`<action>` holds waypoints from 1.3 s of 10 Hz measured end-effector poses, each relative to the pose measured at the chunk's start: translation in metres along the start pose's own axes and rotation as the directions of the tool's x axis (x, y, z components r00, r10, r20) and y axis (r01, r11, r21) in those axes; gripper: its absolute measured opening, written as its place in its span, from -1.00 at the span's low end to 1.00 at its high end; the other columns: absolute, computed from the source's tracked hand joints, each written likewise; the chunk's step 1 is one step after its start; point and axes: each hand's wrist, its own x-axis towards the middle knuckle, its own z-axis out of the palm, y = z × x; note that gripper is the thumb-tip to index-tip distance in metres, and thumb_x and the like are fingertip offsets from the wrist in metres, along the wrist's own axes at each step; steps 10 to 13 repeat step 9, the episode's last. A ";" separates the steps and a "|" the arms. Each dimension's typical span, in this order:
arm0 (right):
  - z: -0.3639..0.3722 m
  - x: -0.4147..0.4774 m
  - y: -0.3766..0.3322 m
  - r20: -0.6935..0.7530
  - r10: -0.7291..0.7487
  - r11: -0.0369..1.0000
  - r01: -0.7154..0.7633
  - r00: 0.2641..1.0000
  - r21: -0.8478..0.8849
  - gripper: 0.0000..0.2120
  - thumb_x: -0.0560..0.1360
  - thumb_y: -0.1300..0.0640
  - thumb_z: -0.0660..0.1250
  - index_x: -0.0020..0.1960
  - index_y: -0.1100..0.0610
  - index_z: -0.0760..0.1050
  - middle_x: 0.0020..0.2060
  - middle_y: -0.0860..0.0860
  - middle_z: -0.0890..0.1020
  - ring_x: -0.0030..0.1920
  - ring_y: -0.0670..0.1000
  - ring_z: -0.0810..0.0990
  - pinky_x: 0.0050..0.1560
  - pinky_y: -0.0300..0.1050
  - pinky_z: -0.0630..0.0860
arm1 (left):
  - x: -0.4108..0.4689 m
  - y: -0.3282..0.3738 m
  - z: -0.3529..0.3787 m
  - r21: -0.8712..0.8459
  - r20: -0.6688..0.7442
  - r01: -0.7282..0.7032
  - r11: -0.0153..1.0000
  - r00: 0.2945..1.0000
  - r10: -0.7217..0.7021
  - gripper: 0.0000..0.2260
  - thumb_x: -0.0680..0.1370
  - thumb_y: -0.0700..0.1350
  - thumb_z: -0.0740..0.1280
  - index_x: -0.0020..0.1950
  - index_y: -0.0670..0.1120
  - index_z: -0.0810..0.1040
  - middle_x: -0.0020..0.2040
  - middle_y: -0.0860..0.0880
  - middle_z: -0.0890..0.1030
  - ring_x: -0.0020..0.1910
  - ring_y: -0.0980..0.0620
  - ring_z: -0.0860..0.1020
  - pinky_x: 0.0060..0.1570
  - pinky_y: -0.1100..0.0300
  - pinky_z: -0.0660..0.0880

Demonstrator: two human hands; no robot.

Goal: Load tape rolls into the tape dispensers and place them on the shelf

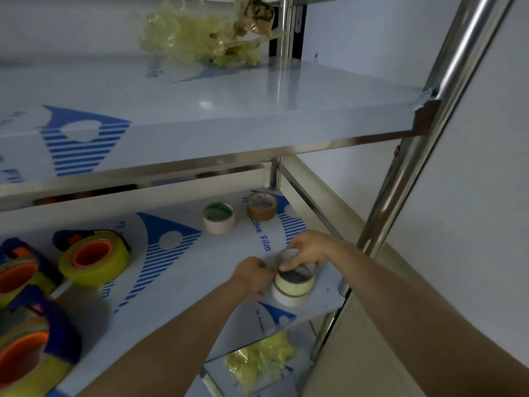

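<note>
tape roll (293, 282) is sitting flat near the front right corner of the middle shelf (200, 267), hole facing up. it's looking like it's stacked on another roll, though i can't tell for sure. right hand (310, 249) is draping over the top with fingers curling onto the upper rim, and left hand (252, 275) is pinching at the roll's left side, maybe hunting for the tape end. loaded dispensers (94, 257) are lying well off to the left, so i'm guessing the roll is going to be travelling leftward, and the left hand is sitting nearer to them. cream roll (219, 217) and brown roll (262, 206) are sitting further back on the same shelf.
</note>
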 end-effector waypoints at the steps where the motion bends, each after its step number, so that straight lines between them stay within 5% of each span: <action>1: 0.011 -0.001 0.011 -0.181 -0.005 0.999 -0.004 0.983 -0.051 -0.89 0.49 0.24 0.30 -0.20 0.11 0.44 -0.21 0.10 0.53 0.00 0.19 0.62 -0.26 -0.10 0.51 | -0.004 -0.003 0.008 -0.093 0.030 0.014 0.996 0.999 -0.011 -0.78 0.52 -0.20 0.27 0.09 -0.30 0.56 0.03 -0.23 0.56 -0.09 -0.18 0.58 -0.11 0.01 0.62; 2: 0.003 0.002 0.015 -0.297 0.139 0.965 -0.062 0.945 0.255 -0.90 0.51 0.30 0.23 -0.01 0.25 0.49 -0.14 0.23 0.64 -0.30 0.16 0.65 -0.28 -0.04 0.59 | -0.001 -0.004 0.013 -0.106 0.027 -0.012 0.994 1.000 0.015 -0.87 0.50 -0.19 0.33 -0.19 -0.25 0.55 -0.24 -0.16 0.55 -0.26 -0.11 0.59 -0.16 0.04 0.63; 3: -0.009 0.012 0.014 -0.332 0.291 0.841 -0.075 0.897 0.536 -0.80 0.54 0.27 0.16 -0.08 0.38 0.50 -0.44 0.22 0.62 -0.62 0.03 0.54 -0.48 -0.14 0.56 | -0.006 0.000 0.016 0.034 -0.015 -0.012 0.999 1.000 0.013 -0.79 0.49 -0.21 0.31 -0.36 -0.14 0.46 -0.44 -0.04 0.50 -0.39 -0.04 0.59 -0.30 0.17 0.60; 4: -0.009 0.030 0.009 -0.305 0.324 0.724 -0.026 0.896 0.690 -0.76 0.56 0.26 0.16 0.06 0.44 0.47 -0.21 0.31 0.64 -0.47 0.15 0.59 -0.32 0.04 0.63 | 0.002 0.001 -0.002 0.057 -0.146 0.026 0.998 0.989 -0.017 -0.86 0.51 -0.23 0.26 -0.21 -0.20 0.56 -0.41 -0.04 0.55 -0.31 -0.03 0.62 -0.42 0.28 0.56; 5: -0.003 0.047 0.003 -0.265 0.326 0.657 -0.016 0.907 0.754 -0.68 0.57 0.25 0.18 0.28 0.39 0.36 -0.09 0.28 0.59 -0.53 0.09 0.57 -0.46 -0.09 0.58 | 0.015 -0.001 -0.038 -0.026 -0.290 0.118 0.993 0.950 -0.120 -0.85 0.50 -0.22 0.29 -0.08 -0.27 0.62 -0.31 -0.13 0.67 -0.27 -0.06 0.65 -0.22 0.10 0.63; 6: 0.001 0.066 -0.002 -0.203 0.326 0.632 -0.053 0.923 0.773 -0.63 0.58 0.27 0.19 0.35 0.39 0.30 -0.02 0.28 0.59 -0.51 0.08 0.53 -0.47 -0.10 0.56 | 0.028 -0.010 -0.061 -0.134 -0.394 0.177 0.975 0.893 -0.216 -0.81 0.55 -0.17 0.24 -0.03 -0.27 0.58 -0.40 -0.11 0.64 -0.36 -0.04 0.62 -0.30 0.13 0.59; 7: 0.003 0.087 0.001 -0.189 0.345 0.639 -0.083 0.919 0.764 -0.60 0.56 0.33 0.21 0.37 0.39 0.28 0.19 0.31 0.51 -0.42 0.13 0.52 -0.30 0.01 0.62 | 0.043 -0.016 -0.065 -0.287 -0.406 0.175 0.942 0.868 -0.285 -0.81 0.56 -0.17 0.25 0.03 -0.29 0.55 -0.14 -0.22 0.67 -0.18 -0.15 0.67 -0.07 0.00 0.62; 8: 0.007 0.099 0.005 -0.190 0.343 0.579 -0.048 0.920 0.814 -0.63 0.59 0.23 0.19 0.36 0.33 0.31 0.12 0.29 0.53 -0.45 0.13 0.54 -0.50 -0.04 0.56 | 0.051 -0.021 -0.060 -0.352 -0.404 0.149 0.924 0.867 -0.294 -0.80 0.56 -0.18 0.27 -0.22 -0.24 0.53 -0.15 -0.25 0.64 -0.18 -0.18 0.64 -0.01 -0.02 0.60; 9: 0.017 0.093 0.007 -0.387 0.322 0.773 -0.004 0.864 0.635 -0.53 0.55 0.00 0.23 0.30 0.33 0.35 0.14 0.29 0.53 -0.08 0.25 0.61 -0.10 0.03 0.58 | 0.042 -0.023 -0.055 -0.390 -0.401 0.130 0.911 0.867 -0.296 -0.80 0.56 -0.08 0.28 -0.15 -0.20 0.51 -0.20 -0.22 0.62 -0.27 -0.14 0.62 0.01 -0.04 0.60; 13: 0.017 0.093 0.007 -0.387 0.322 0.773 -0.004 0.864 0.635 -0.53 0.55 0.00 0.23 0.30 0.33 0.35 0.14 0.29 0.53 -0.08 0.25 0.61 -0.10 0.03 0.58 | 0.042 -0.023 -0.055 -0.390 -0.401 0.130 0.911 0.867 -0.296 -0.80 0.56 -0.08 0.28 -0.15 -0.20 0.51 -0.20 -0.22 0.62 -0.27 -0.14 0.62 0.01 -0.04 0.60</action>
